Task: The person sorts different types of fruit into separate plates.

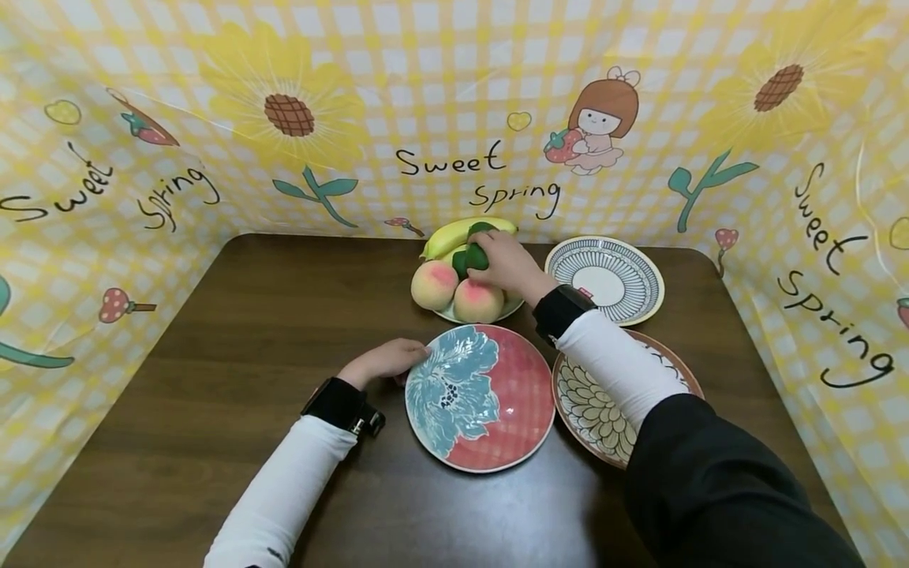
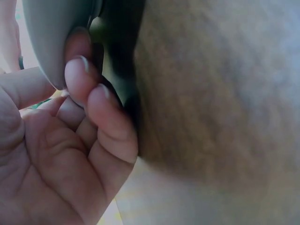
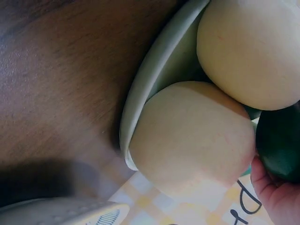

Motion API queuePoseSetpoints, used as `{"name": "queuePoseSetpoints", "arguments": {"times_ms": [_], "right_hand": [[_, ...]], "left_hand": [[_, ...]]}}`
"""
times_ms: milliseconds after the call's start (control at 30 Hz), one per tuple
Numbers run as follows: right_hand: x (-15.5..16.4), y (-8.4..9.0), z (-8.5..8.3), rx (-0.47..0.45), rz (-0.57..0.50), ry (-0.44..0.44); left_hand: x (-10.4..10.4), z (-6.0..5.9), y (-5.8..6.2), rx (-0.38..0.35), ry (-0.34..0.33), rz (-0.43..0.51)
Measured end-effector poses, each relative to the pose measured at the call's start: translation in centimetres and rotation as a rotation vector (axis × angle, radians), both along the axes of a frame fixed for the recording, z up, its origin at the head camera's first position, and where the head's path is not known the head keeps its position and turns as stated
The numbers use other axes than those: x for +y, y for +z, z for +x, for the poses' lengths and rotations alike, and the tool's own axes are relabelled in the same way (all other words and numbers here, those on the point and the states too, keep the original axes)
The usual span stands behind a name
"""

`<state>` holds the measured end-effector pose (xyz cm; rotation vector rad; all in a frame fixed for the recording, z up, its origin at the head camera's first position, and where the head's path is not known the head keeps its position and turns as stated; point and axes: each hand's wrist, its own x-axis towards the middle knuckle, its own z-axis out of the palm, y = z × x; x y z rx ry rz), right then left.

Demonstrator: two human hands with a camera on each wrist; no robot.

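My right hand (image 1: 490,259) reaches over the white fruit plate (image 1: 447,314) at the back of the table and grips a dark green fruit (image 1: 473,257). The right wrist view shows that green fruit (image 3: 280,144) against my palm, beside two peaches (image 3: 197,136) and the plate's rim (image 3: 149,86). On the same plate lie two peaches (image 1: 434,285) and a banana (image 1: 454,232). My left hand (image 1: 406,363) holds the left edge of a pink plate with a blue flower (image 1: 490,398). In the left wrist view my fingertips (image 2: 79,75) curl under its pale rim (image 2: 47,37).
A blue-striped plate (image 1: 625,272) stands to the right of the fruit. A brown-rimmed plate with a petal pattern (image 1: 592,414) lies partly under my right forearm. The dark wooden table (image 1: 234,339) is walled by a yellow checked cloth (image 1: 454,102) at the back and sides.
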<state>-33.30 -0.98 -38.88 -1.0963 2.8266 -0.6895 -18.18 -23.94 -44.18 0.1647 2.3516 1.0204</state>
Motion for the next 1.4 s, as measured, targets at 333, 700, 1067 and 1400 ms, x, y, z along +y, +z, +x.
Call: {"name": "queuePoseSetpoints", "arguments": {"times_ms": [333, 700, 1067, 1400], "right_hand": [[1.6, 2.5, 2.0, 0.051, -0.064, 0.047], [3.8, 2.8, 6.5, 0.066, -0.097, 0.174], [5.3, 0.7, 12.2, 0.086, 0.028, 0.328], [5.8, -2.6, 15.8, 0.061, 0.105, 0.580]], "left_hand": [[0.0, -0.1, -0.1, -0.001, 0.001, 0.024], [-0.2, 0.0, -0.3, -0.019, 0.010, 0.024], [0.2, -0.2, 0.1, 0.002, 0.047, -0.018], [0.1, -0.4, 0.1, -0.022, 0.047, -0.023]]}}
